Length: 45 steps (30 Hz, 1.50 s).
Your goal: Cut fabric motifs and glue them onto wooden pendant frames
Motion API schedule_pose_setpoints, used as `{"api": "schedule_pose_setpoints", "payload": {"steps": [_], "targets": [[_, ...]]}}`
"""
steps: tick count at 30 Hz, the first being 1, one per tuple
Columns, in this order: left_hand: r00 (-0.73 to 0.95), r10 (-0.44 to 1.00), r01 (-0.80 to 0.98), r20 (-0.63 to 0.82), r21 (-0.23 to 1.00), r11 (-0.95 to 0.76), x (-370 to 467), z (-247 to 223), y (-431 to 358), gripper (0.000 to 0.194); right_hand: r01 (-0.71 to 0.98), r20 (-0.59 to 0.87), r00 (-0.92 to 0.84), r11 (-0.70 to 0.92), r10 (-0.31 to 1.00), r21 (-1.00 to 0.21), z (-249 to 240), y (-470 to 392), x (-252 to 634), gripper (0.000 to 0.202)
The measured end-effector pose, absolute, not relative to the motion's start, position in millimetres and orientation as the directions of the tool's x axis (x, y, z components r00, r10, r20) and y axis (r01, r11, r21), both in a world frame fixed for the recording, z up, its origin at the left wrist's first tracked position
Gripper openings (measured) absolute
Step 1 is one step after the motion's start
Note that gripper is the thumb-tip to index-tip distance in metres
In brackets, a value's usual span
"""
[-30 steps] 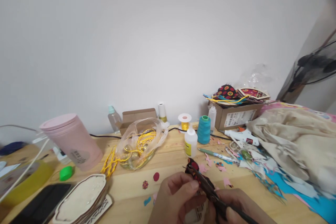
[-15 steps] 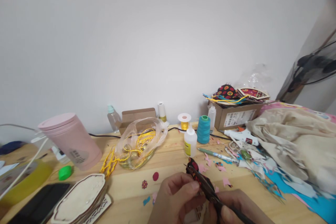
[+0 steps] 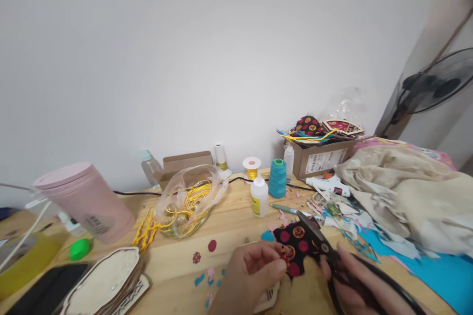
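Observation:
My right hand (image 3: 354, 275) is wrapped round the handles of black scissors (image 3: 325, 248), whose blades point up and left. Beneath the blades hangs a black fabric piece (image 3: 305, 241) with red and orange round motifs and a notched lower edge. My left hand (image 3: 256, 273) has thumb and fingers pinched on a small red and yellow bit of the patterned fabric (image 3: 286, 253); whether it is cut free from the larger piece I cannot tell. Partly hidden under my left hand lies a pale wooden cutout (image 3: 269, 300). Small cutouts, including a dark red disc (image 3: 212, 245) and a flower (image 3: 196, 257), lie to the left.
Behind my hands stand a glue bottle (image 3: 259, 198) and a teal thread cone (image 3: 277, 179). Scraps and blue sheet (image 3: 417, 266) lie right, beside beige cloth (image 3: 406, 192). Left are a plastic bag with yellow cords (image 3: 195, 202), a pink tumbler (image 3: 88, 202), stacked wooden plaques (image 3: 101, 280) and a phone (image 3: 51, 290).
My hands have moved apart, the right one going right with the scissors. The black fabric now shows spread out between them. The view has shifted slightly right.

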<state>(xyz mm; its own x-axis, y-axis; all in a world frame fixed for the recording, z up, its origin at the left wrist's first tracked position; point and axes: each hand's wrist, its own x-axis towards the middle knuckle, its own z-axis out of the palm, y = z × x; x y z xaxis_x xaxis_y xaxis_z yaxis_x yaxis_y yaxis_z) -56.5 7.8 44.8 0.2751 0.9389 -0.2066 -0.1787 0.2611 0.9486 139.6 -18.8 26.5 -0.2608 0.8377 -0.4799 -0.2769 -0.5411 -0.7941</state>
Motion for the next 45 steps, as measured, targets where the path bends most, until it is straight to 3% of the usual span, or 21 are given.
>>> {"api": "schedule_pose_setpoints", "payload": {"steps": [3, 7, 8, 10, 11, 13, 15, 22, 27, 30, 32, 40, 45], "targets": [[0.281, 0.944, -0.052, -0.171, 0.980, 0.193, -60, 51, 8, 0.014, -0.386, -0.587, -0.345, -0.681, 0.732, -0.622, 39, -15, 153, 0.047], [0.292, 0.951, 0.001, -0.104, 0.994, 0.109, -64, 55, 8, 0.012, -0.465, -0.540, -0.548, -0.769, 0.639, -0.438, 51, -18, 159, 0.046], [0.304, 0.949, 0.014, -0.085, 0.996, 0.085, -65, 54, 8, 0.011, -0.452, -0.518, -0.576, -0.774, 0.632, -0.443, 53, -19, 158, 0.045], [0.335, 0.941, 0.065, -0.034, 0.998, 0.013, -66, 53, 8, 0.009, -0.370, -0.446, -0.568, -0.699, 0.692, -0.613, 57, -19, 150, 0.042], [0.353, 0.935, 0.104, -0.006, 0.994, -0.033, -67, 53, 7, 0.008, -0.314, -0.378, -0.523, -0.584, 0.764, -0.748, 59, -18, 144, 0.038], [0.383, 0.922, 0.175, 0.051, 0.976, -0.126, -68, 56, 5, 0.008, -0.151, -0.125, -0.406, -0.202, 0.905, -0.968, 63, -12, 129, 0.026], [0.403, 0.911, 0.226, 0.085, 0.956, -0.189, -68, 62, 2, 0.009, -0.060, 0.036, -0.364, 0.016, 0.931, -0.998, 67, -3, 112, 0.024], [0.380, 0.922, 0.254, 0.079, 0.949, -0.186, -74, 72, 2, 0.010, 0.095, -0.036, -0.448, 0.007, 0.893, -0.995, 68, 19, 78, 0.022], [0.257, 0.965, -0.101, -0.052, 0.992, 0.080, -75, 58, 5, 0.014, -0.109, -0.026, -0.330, -0.066, 0.944, -0.992, 63, 19, 79, 0.027], [0.218, 0.952, -0.328, -0.214, 0.903, 0.278, -69, 49, 6, 0.021, -0.192, -0.016, -0.233, -0.062, 0.972, -0.979, 58, 18, 79, 0.035], [0.211, 0.943, -0.397, -0.256, 0.859, 0.322, -64, 44, 6, 0.026, -0.216, -0.003, -0.192, -0.045, 0.981, -0.975, 53, 18, 79, 0.036], [0.120, 0.937, -0.345, -0.329, 0.871, 0.350, -56, 40, 7, 0.019, -0.252, 0.020, -0.137, -0.015, 0.990, -0.968, 41, 17, 78, 0.037], [0.066, 0.931, -0.401, -0.360, 0.845, 0.355, -62, 44, 8, 0.019, -0.099, 0.077, -0.245, 0.054, 0.966, -0.994, 50, 19, 87, 0.032]]}}
